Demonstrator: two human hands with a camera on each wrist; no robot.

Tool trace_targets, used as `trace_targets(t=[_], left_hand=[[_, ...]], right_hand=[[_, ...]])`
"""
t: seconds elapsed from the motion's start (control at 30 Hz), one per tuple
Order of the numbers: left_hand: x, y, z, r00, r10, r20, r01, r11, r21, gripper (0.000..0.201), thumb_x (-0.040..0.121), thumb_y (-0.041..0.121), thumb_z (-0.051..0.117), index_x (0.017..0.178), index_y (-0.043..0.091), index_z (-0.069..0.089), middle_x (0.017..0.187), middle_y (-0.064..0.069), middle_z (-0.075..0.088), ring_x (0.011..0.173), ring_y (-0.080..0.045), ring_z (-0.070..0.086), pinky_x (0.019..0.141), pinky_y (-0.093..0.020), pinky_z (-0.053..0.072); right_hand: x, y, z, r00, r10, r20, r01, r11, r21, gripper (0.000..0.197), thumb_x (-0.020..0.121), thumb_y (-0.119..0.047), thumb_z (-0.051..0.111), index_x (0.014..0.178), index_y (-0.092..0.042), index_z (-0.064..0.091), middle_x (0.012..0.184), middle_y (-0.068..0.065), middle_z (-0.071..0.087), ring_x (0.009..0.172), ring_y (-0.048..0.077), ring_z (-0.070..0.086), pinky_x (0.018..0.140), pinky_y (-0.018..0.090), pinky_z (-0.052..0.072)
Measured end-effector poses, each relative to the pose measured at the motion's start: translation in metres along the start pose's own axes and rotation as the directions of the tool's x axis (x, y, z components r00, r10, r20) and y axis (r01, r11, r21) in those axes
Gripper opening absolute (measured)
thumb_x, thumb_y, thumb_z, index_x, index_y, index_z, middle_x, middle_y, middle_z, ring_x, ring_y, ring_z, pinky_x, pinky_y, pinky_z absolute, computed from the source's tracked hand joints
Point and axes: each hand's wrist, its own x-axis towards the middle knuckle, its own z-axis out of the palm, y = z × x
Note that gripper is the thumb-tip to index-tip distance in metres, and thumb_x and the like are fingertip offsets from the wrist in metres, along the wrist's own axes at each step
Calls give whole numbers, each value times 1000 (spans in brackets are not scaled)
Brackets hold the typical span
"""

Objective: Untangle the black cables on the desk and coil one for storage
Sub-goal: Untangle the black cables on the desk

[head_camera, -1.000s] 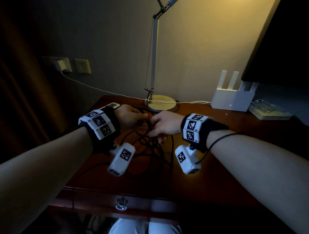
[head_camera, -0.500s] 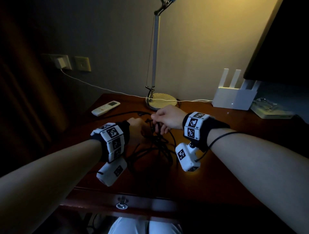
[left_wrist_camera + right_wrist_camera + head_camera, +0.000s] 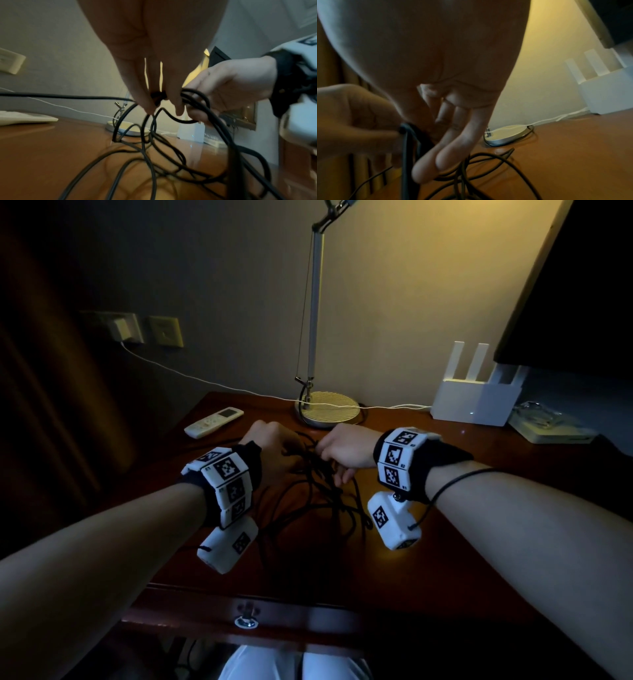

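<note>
A tangle of black cables lies in loose loops on the dark wooden desk, its top lifted between my hands. My left hand pinches one strand with thumb and fingertips; the left wrist view shows that pinch above hanging cable loops. My right hand faces it, a few centimetres away, with several strands bunched over its curled fingers. In the right wrist view two fingers of the right hand point down beside the cables.
A desk lamp base stands just behind the hands, crossed by a white charger cable. A white remote lies back left, a white router back right, a dark screen above it. The drawer knob marks the front edge.
My left wrist has dropped lower and turned, uncovering the remote. Both hands stayed at the top of the tangle and drew the strands slightly up and back toward the lamp.
</note>
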Motion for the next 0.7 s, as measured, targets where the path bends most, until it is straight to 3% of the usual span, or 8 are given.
trace_targets(t=[0.07, 0.13, 0.23, 0.3, 0.37, 0.47, 0.6, 0.7], left_hand=[[0, -1, -1, 999, -8, -44, 8, 1000, -9, 22, 83, 24, 71, 105, 20, 73, 99, 2, 72, 92, -10, 61, 79, -21, 45], [2, -3, 0, 998, -37, -47, 37, 999, -3, 24, 85, 26, 69, 108, 22, 71, 101, 2, 71, 97, -14, 61, 85, -30, 50], [7, -6, 2, 992, -112, -56, 112, 994, -11, 29, 85, 31, 68, 113, 25, 65, 105, -1, 68, 98, -20, 62, 85, -40, 54], [9, -6, 3, 986, -139, -91, 138, 990, -26, 38, 84, 35, 68, 120, 29, 59, 107, -2, 67, 96, -22, 63, 83, -43, 55], [11, -6, 3, 986, -162, -47, 162, 987, 14, 32, 90, 33, 62, 121, 29, 61, 105, -1, 67, 92, -20, 63, 81, -40, 55], [12, -9, 4, 975, -223, -9, 222, 975, -12, 21, 95, 31, 54, 110, 24, 67, 93, 1, 64, 77, -14, 59, 59, -26, 48], [12, -15, 6, 942, -333, -23, 330, 939, -102, 19, 94, 43, 54, 97, 29, 67, 79, 3, 61, 64, -12, 57, 48, -22, 39], [12, -17, 0, 909, -413, -49, 402, 904, -147, 23, 93, 44, 54, 94, 25, 66, 70, 0, 61, 60, -17, 60, 48, -23, 42]], right_hand=[[-5, -5, -1, 999, -6, -37, 8, 998, 65, 33, 97, -21, 47, 114, 3, 63, 98, 16, 68, 82, 24, 68, 60, 27, 57], [-11, -10, -2, 999, -23, -21, 25, 998, 62, 40, 95, -35, 53, 122, -8, 61, 113, 6, 63, 103, 25, 61, 65, 30, 57], [-17, -9, -2, 990, -132, -44, 119, 969, -218, 34, 87, -20, 67, 120, -15, 63, 104, 3, 69, 91, 22, 69, 71, 31, 59], [-17, -7, 2, 981, -176, -77, 151, 953, -264, 41, 82, -6, 70, 121, -14, 63, 101, 5, 72, 83, 21, 72, 78, 35, 60], [-17, -6, 3, 973, -205, -110, 162, 935, -317, 62, 78, -8, 74, 136, -19, 52, 115, 3, 68, 96, 19, 68, 90, 38, 56], [-19, -3, 1, 963, -219, -156, 160, 934, -320, 85, 75, -17, 80, 148, -24, 35, 131, 1, 59, 115, 20, 59, 103, 37, 46], [-21, 3, -2, 954, -176, -242, 135, 975, -176, 68, 75, -6, 78, 136, -20, 51, 125, 0, 62, 99, 14, 67, 93, 35, 54], [-23, 3, -5, 918, -165, -361, 93, 973, -209, 47, 78, -1, 69, 121, -18, 64, 110, 1, 68, 99, 15, 66, 87, 31, 56]])
